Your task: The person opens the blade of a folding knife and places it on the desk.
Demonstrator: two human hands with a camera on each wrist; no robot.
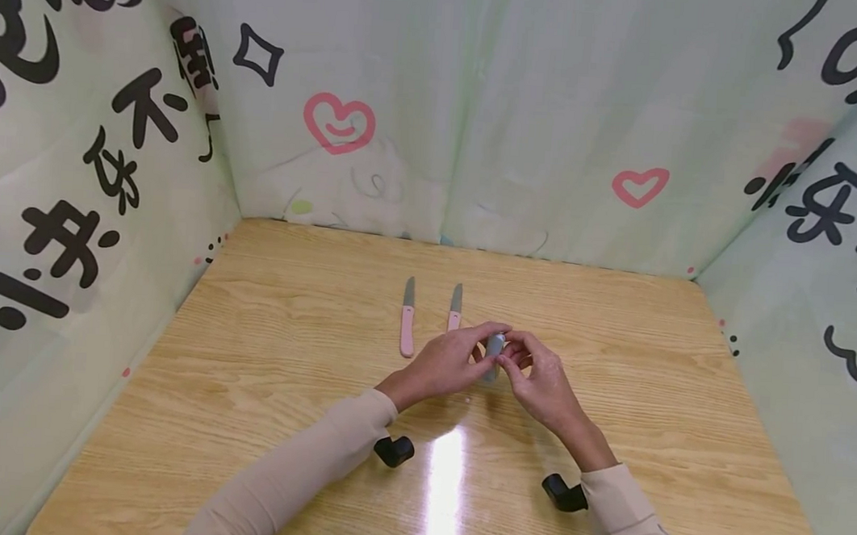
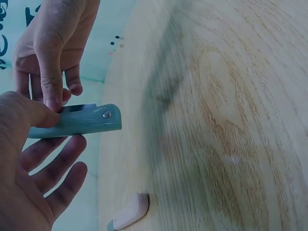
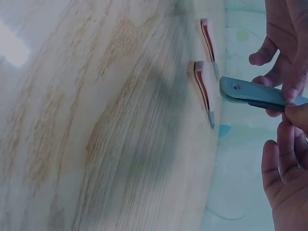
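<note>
While both hands meet above a pale wood-grain table (image 1: 282, 421), a slim folding knife with a smooth blue-green handle and silvery rivet (image 2: 79, 123) is held between them, off the tabletop. The person's left hand (image 1: 447, 359) grips its handle between thumb and fingers; the right hand (image 1: 544, 387) has its thumb and a fingertip closed in a pinch at the dark metal blade edge, which lies mostly within the handle. Fingers cover much of this knife from above, and its far end is hidden in both wrist views. Beyond lie two pink-handled knives with grey blades extended: the left one (image 1: 407, 327) fully visible, the right one (image 1: 455, 308) partly hidden behind the left hand. Both beige sleeves (image 1: 302, 463) run out of frame.
</note>
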